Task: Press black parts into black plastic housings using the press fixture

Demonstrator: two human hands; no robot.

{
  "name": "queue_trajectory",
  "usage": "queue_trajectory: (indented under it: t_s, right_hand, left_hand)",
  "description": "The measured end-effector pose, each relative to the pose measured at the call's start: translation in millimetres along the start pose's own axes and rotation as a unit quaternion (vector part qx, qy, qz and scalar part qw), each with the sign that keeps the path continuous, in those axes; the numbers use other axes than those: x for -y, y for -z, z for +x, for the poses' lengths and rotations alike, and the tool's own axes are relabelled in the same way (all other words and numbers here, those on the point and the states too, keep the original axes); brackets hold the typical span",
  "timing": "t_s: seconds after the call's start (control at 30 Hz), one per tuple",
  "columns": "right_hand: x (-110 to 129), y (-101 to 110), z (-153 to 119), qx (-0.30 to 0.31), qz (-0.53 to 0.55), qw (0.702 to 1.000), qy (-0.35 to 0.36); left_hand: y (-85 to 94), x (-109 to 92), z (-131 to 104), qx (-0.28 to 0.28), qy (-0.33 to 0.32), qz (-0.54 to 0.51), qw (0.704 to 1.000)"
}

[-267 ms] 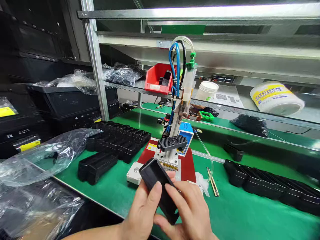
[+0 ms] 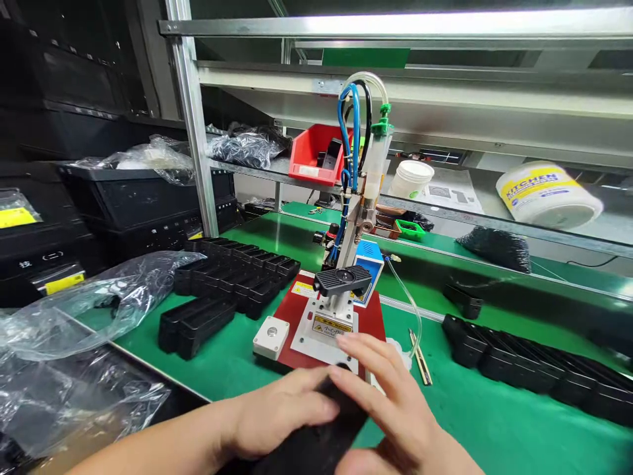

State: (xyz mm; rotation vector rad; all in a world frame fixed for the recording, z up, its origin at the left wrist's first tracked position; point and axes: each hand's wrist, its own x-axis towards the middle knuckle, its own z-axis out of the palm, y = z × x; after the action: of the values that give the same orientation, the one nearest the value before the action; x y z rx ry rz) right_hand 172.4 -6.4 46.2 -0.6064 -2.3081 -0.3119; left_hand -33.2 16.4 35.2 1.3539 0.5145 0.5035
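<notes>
A black rectangular plastic housing (image 2: 316, 448) is between my hands near the bottom of the view, slanting and partly cut off by the lower edge. My left hand (image 2: 291, 412) wraps over its left side, with the thumb lying across it. My right hand (image 2: 390, 402) holds its right side, index finger at the top end and thumb lower down; the other fingers spread outward. Just beyond the hands stands a dispensing machine on a red base (image 2: 291, 316), carrying an upright syringe (image 2: 376, 165). A ribbed black part (image 2: 345, 280) sits on its holder.
Black housings stand in rows on the left (image 2: 232, 270) and on the right (image 2: 534, 369) of the green table. A white button box (image 2: 271, 337) and a thin tool (image 2: 420, 356) lie near the machine. Clear plastic bags (image 2: 133, 303) spread at left. A red bin (image 2: 314, 158) is on the shelf.
The housing has been brought down and closer to me, and turned to slant the other way. My left hand has swung over it, while my right fingers have spread more. The view has shifted slightly.
</notes>
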Motion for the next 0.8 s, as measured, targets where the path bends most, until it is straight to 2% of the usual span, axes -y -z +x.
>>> queue_trajectory:
  t_s: [0.03,0.1,0.17,0.2,0.27,0.33,0.37,0.4,0.47,0.5,0.53,0.57,0.6,0.67,0.8]
  right_hand:
    - [0,1,3,0.037,0.047,0.998,0.001]
    - [1,0,7,0.065,0.129,0.990,-0.001]
    - [-2,-3,5,0.044,0.165,0.985,-0.015]
    - [-5,-4,3,0.021,0.165,0.986,-0.021]
    - [-18,-5,-2,-0.022,0.150,0.987,-0.049]
    - [-38,-3,-4,-0.065,0.132,0.985,-0.088]
    - [-51,-1,-2,-0.080,0.126,0.983,-0.108]
    - [-64,0,1,-0.089,0.127,0.980,-0.123]
    - [-92,2,10,-0.097,0.142,0.974,-0.148]
    - [-105,2,16,-0.099,0.157,0.969,-0.162]
    - [-118,2,22,-0.102,0.175,0.963,-0.179]
    - [-130,0,27,-0.106,0.192,0.956,-0.196]
    - [-141,-2,31,-0.106,0.207,0.949,-0.211]
    - [-156,-7,37,-0.103,0.221,0.942,-0.230]
    - [-165,-22,40,-0.078,0.233,0.939,-0.241]
  left_hand:
    - [-0.3,0,1,0.024,0.007,-0.004,1.000]
    - [-0.6,0,1,0.054,0.044,-0.062,0.996]
    - [1.5,1,-3,0.052,0.070,-0.118,0.989]
    - [3.8,1,-6,0.043,0.059,-0.115,0.991]
    - [10.0,-1,-11,0.005,-0.013,-0.050,0.999]
    - [17.0,-4,-10,-0.074,-0.120,0.082,0.987]
    - [20.5,-6,-6,-0.127,-0.186,0.166,0.960]
    - [24.1,-9,1,-0.184,-0.255,0.249,0.916]
    - [31.6,-16,21,-0.273,-0.381,0.383,0.796]
    - [35.9,-20,33,-0.301,-0.424,0.426,0.740]
    - [40.4,-24,45,-0.324,-0.449,0.452,0.699]
    - [45.1,-27,56,-0.343,-0.459,0.466,0.674]
    - [49.7,-29,66,-0.361,-0.457,0.473,0.661]
    - [58.0,-30,82,-0.387,-0.443,0.471,0.657]
    - [67.4,-22,91,-0.411,-0.414,0.441,0.683]
